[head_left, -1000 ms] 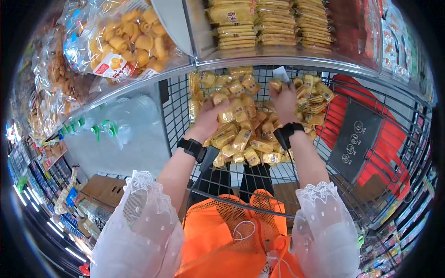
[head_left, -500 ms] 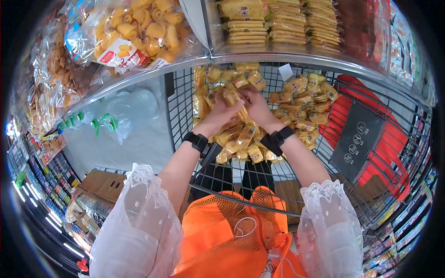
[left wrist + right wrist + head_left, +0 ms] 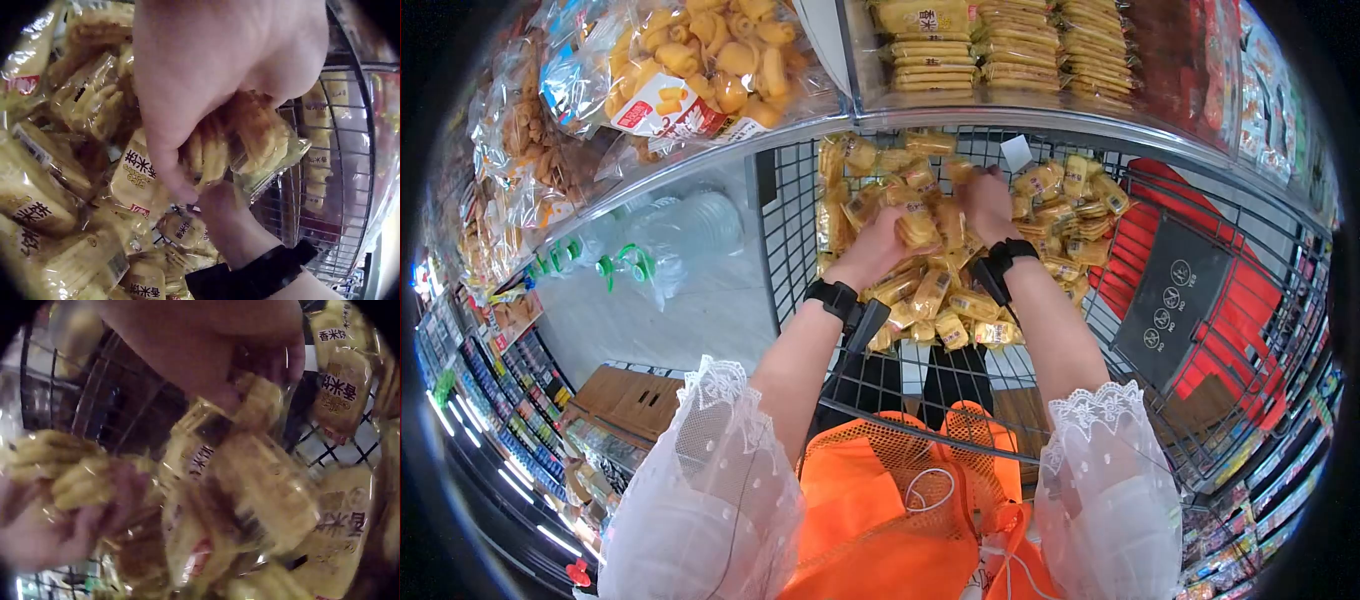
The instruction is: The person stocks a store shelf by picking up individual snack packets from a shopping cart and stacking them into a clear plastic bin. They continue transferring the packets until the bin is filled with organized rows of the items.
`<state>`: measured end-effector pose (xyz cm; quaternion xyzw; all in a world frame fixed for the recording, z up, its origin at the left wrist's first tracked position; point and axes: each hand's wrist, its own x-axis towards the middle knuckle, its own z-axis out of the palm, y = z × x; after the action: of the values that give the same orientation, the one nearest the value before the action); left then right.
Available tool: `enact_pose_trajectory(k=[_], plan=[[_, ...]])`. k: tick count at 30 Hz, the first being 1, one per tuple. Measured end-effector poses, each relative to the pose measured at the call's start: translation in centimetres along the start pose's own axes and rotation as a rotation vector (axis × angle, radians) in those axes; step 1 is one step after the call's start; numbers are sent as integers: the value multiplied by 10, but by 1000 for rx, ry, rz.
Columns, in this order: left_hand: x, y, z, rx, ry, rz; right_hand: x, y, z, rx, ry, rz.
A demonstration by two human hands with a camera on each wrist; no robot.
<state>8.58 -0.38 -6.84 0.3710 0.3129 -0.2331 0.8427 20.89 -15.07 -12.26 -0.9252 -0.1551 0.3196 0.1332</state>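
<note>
Small clear-wrapped packs of rice crackers (image 3: 930,295) lie heaped in a wire shopping cart. My left hand (image 3: 878,245) grips a few of these packs, thumb on one side and fingers on the other; in the left wrist view the held packs (image 3: 259,137) show their stacked crackers. To its right, my right hand (image 3: 988,205) is over the far part of the heap, palm down. Its fingers curl round a rice cracker pack (image 3: 259,400) in the right wrist view, and other packs (image 3: 269,481) lie just below that one.
A clear-fronted shelf bin with stacked yellow packets (image 3: 925,50) overhangs the cart's far side. Bagged snacks (image 3: 700,60) fill the shelf at upper left. Bottles with green caps (image 3: 690,235) stand left of the cart. A dark panel (image 3: 1170,300) and red sheet are on the cart's right side.
The right hand came from the right to meet the left hand at the middle, then moved back right and away. The left hand keeps its packs and has shifted slightly.
</note>
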Motion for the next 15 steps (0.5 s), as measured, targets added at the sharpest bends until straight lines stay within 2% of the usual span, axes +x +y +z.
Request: enact_pose_trajectory(k=[1,2,3,5,6,7,10,11,12,14,15], plan=[[9,-22,-20,355,53,69,-2,11,4,59,125,10],[9,-24,-23,419,66,84,-4,17,6,118,250,21],[10,-27,-25,484,81,98,-12,10,-9,226,276,66],[1,-5,-1,29,28,17,-34,0,-39,833,-44,-4],[0,-4,3,32,34,3,-45,-3,-51,1130,-210,-40],[0,-3,6,36,39,-10,-54,-7,-57,1092,-274,-120],[0,3,15,33,-16,-2,-60,-15,-50,945,-213,-187],[-3,5,19,-13,-5,-5,-59,-13,-41,742,-15,-283],[-6,9,23,-57,7,-1,-57,-13,-41,804,-88,-235],[0,-4,14,142,93,86,-58,-14,-45,922,-232,-148],[2,-7,11,242,138,135,-69,-26,-58,907,-186,-128]])
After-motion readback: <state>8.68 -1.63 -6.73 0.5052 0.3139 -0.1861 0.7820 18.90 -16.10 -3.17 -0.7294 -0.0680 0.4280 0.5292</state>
